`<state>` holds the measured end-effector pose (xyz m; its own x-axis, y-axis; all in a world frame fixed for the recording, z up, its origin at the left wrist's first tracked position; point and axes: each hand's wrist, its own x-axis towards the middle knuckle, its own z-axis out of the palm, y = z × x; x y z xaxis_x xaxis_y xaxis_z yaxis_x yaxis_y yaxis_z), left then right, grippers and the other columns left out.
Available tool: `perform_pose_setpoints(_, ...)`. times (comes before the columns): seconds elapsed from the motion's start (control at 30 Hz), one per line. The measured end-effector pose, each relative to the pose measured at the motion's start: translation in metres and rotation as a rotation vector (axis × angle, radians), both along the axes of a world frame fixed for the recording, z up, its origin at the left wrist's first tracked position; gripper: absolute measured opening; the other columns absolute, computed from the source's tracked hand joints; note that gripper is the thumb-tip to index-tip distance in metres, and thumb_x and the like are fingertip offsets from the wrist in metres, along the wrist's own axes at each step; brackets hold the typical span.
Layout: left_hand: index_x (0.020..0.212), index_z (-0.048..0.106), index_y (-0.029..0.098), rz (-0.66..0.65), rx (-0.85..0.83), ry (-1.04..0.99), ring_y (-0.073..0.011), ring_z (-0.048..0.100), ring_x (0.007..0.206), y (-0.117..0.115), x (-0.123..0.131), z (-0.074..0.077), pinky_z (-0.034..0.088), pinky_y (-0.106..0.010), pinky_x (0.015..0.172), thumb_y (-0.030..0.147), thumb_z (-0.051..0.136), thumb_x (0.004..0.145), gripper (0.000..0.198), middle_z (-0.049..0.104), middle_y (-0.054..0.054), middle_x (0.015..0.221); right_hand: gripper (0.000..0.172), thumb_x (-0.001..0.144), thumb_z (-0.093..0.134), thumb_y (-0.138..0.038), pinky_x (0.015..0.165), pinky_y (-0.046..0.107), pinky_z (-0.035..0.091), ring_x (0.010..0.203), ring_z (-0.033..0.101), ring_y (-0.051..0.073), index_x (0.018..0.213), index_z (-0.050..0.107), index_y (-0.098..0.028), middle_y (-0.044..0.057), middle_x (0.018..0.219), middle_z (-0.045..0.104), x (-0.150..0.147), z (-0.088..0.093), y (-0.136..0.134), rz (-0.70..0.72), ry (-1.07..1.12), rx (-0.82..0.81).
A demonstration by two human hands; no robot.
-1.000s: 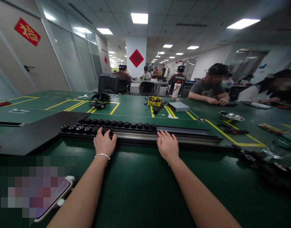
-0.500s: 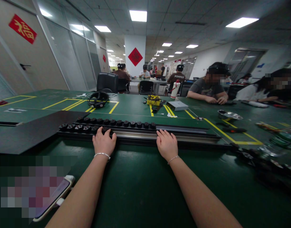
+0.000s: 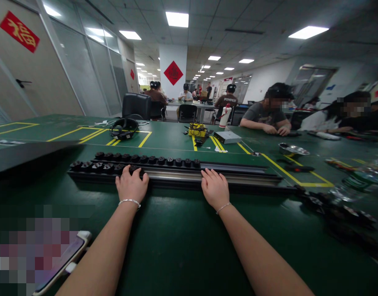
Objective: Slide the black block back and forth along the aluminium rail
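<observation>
A long dark rail [image 3: 176,175] with a shiny metal channel lies crosswise on the green table [image 3: 173,246]. Small black round parts [image 3: 97,166] stand in a row on its left part. Over the last of these parts rests my left hand [image 3: 132,186], its fingers bent and somewhat apart; what lies under the fingertips is partly hidden. My right hand [image 3: 215,188] lies on the middle of the rail with its fingers stretched out. Behind, a second rail [image 3: 235,167] carries another row of black parts [image 3: 152,160].
Left are a dark flat panel [image 3: 25,158] and a phone [image 3: 62,263]. A headset [image 3: 124,128], yellow item [image 3: 197,130], grey box [image 3: 227,137], metal bowl [image 3: 293,149] and bottle [image 3: 358,181] stand beyond. More black parts [image 3: 321,203] lie right. People sit behind.
The dark panel at the left has shifted left and its near side appears raised. The view has turned slightly right. Both hands remain on the rail.
</observation>
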<state>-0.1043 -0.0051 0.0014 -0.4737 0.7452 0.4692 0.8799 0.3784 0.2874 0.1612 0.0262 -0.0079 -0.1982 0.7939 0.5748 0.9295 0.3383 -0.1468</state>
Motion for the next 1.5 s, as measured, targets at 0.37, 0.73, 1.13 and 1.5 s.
perform_pose_setpoints(0.37,0.109,0.059,0.017,-0.012,0.005,-0.011,-0.0295,0.039,0.118,0.0012,-0.0016,-0.0027,0.026,-0.051,0.099,0.04,0.037,0.079,0.044,0.037,-0.016,0.131,0.039,0.086,0.031,-0.029,0.098,0.037,0.026,0.116,0.043,0.018,0.115,0.056,-0.024,0.002,0.123,0.054,0.0011,0.0021,-0.0012,-0.001,-0.011,-0.013)
perform_pose_setpoints(0.73,0.108,0.061,0.019,-0.032,-0.001,0.041,-0.0293,0.042,0.115,0.0,0.0002,-0.0019,0.029,-0.05,0.097,0.037,0.036,0.08,0.041,0.039,-0.014,0.13,0.038,0.086,0.032,-0.029,0.097,0.037,0.026,0.116,0.043,0.018,0.114,0.057,-0.024,0.002,0.123,0.053,0.0008,0.0016,-0.0012,0.009,-0.002,-0.005)
perform_pose_setpoints(1.13,0.107,0.062,0.019,-0.047,0.007,0.074,-0.0292,0.041,0.115,-0.0001,-0.0004,-0.0025,0.033,-0.047,0.095,0.037,0.034,0.081,0.041,0.039,-0.014,0.128,0.038,0.085,0.032,-0.03,0.097,0.037,0.026,0.116,0.043,0.018,0.113,0.057,-0.024,0.002,0.123,0.054,0.0009,0.0012,-0.0011,0.025,0.023,-0.01)
perform_pose_setpoints(1.5,0.106,0.063,0.02,-0.046,0.017,0.072,-0.029,0.044,0.111,-0.0005,0.0002,-0.0008,0.034,-0.045,0.093,0.036,0.037,0.08,0.04,0.041,-0.013,0.126,0.037,0.085,0.034,-0.029,0.097,0.036,0.026,0.116,0.043,0.018,0.112,0.058,-0.024,0.002,0.122,0.055,0.0012,-0.0018,0.0002,0.033,0.036,0.01)
